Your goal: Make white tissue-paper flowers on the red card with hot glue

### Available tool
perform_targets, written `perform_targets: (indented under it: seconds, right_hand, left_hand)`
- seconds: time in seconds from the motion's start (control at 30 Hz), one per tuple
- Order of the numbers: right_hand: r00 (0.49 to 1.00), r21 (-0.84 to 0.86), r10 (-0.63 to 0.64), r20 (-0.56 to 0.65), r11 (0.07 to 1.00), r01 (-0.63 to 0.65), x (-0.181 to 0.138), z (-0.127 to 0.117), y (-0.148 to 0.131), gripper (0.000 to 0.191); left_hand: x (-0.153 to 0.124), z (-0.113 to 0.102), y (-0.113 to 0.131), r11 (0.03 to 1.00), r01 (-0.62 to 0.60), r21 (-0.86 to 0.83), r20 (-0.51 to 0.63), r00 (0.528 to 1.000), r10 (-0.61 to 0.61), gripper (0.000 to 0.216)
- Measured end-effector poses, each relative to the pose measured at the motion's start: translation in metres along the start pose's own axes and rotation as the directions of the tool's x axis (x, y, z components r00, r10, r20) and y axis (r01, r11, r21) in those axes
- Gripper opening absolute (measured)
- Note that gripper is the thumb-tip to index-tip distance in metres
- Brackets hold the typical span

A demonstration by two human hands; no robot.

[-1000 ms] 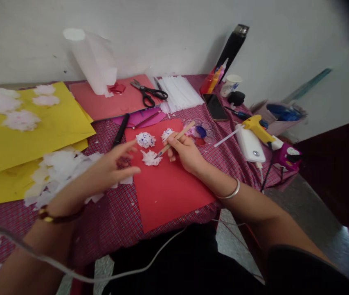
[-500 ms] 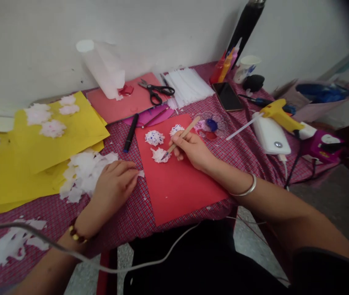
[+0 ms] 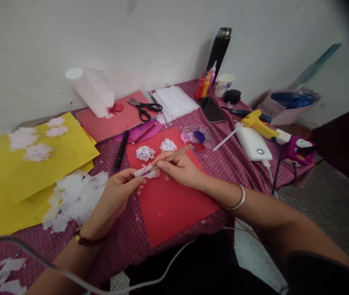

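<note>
Paper strip (image 3: 139, 172), small and pale, is hovering over the red sheet (image 3: 177, 209) near its left edge, with the thumb and fingers of the left hand (image 3: 120, 190) pinching it. The right hand (image 3: 184, 169) is pinching a wooden stick (image 3: 179, 152) between thumb and fingers, and the stick's lower tip is pointing at the strip; whether the two are touching is too small to tell. Just beside them, a white paper flower (image 3: 152, 174) is lying on the sheet, partly hidden by the hands. Farther up, two flowers with blue specks are sitting side by side: a left flower (image 3: 145, 153) and a right flower (image 3: 168, 144).

Beyond the sheet's upper right corner, a clear dish (image 3: 210, 137) is holding blue, pink and red paint. A black marker (image 3: 121, 150) is lying to the left of the sheet, and white scraps (image 3: 76, 196) are piling up beside the left wrist, near the yellow paper (image 3: 73, 143). Toward the wall, scissors (image 3: 145, 110) are resting on a red folder (image 3: 100, 127). At the right, a yellow glue gun (image 3: 262, 125) is leaning on a white power bank (image 3: 253, 143), and a phone (image 3: 211, 110) is lying near them.
</note>
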State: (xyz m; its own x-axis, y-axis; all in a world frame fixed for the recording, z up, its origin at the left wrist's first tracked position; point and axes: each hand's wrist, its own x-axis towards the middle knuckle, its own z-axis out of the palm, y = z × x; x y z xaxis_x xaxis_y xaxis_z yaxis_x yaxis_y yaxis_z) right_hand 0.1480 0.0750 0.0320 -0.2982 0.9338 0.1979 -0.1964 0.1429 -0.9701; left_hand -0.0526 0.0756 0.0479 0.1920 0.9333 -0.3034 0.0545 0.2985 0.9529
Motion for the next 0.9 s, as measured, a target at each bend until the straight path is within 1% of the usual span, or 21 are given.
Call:
perform_targets:
  seconds: [0.17, 0.27, 0.37, 0.43, 0.47, 0.6, 0.67, 0.77, 0.83, 0.9]
  right_hand:
    - [1.000, -0.023, 0.008, -0.006, 1.000, -0.008, 0.000, 0.001, 0.002, 0.023]
    - [1.000, -0.015, 0.008, -0.019, 1.000, -0.008, 0.001, -0.001, 0.002, 0.026]
    - [0.999, 0.052, 0.002, -0.045, 0.999, 0.000, 0.003, -0.002, 0.001, 0.031]
    - [0.999, 0.133, 0.007, -0.048, 0.991, -0.001, 0.004, -0.004, 0.002, 0.033]
    - [0.999, 0.178, 0.016, -0.043, 0.984, -0.008, 0.005, -0.004, 0.002, 0.034]
    - [0.997, 0.327, 0.071, -0.011, 0.943, -0.064, 0.006, -0.005, 0.004, 0.031]
    - [0.997, 0.381, 0.077, 0.002, 0.922, -0.072, 0.006, -0.004, 0.004, 0.030]
    - [0.997, 0.409, 0.070, -0.007, 0.910, -0.061, 0.007, -0.004, 0.002, 0.029]
    - [0.996, 0.399, 0.084, -0.036, 0.915, -0.063, 0.007, -0.004, 0.001, 0.031]
    - [0.993, 0.379, 0.098, -0.069, 0.923, -0.065, 0.008, -0.005, 0.000, 0.034]
  left_hand:
    - [-0.002, 0.003, 0.000, 1.000, -0.004, 0.022, 0.007, 1.000, 0.004, 0.016]
    - [-0.002, -0.001, 0.001, 0.998, 0.031, -0.046, 0.015, 0.999, -0.030, 0.014]
    - [-0.001, -0.009, 0.002, 0.979, 0.090, -0.185, 0.110, 0.991, -0.070, 0.017]
    - [0.000, -0.013, 0.003, 0.972, 0.103, -0.210, 0.168, 0.983, -0.068, 0.016]
    - [0.000, -0.014, 0.003, 0.976, 0.092, -0.198, 0.173, 0.983, -0.058, 0.015]
    - [0.001, -0.009, 0.005, 0.991, -0.031, -0.127, 0.129, 0.990, 0.047, 0.010]
    - [0.001, -0.003, 0.008, 0.988, -0.088, -0.127, 0.098, 0.990, 0.101, 0.012]
    - [0.002, 0.007, 0.014, 0.975, -0.160, -0.156, 0.021, 0.986, 0.165, 0.016]
    - [0.003, 0.013, 0.017, 0.959, -0.234, -0.159, -0.049, 0.972, 0.229, 0.017]
    - [0.002, 0.017, 0.017, 0.937, -0.339, -0.083, -0.114, 0.938, 0.329, 0.014]
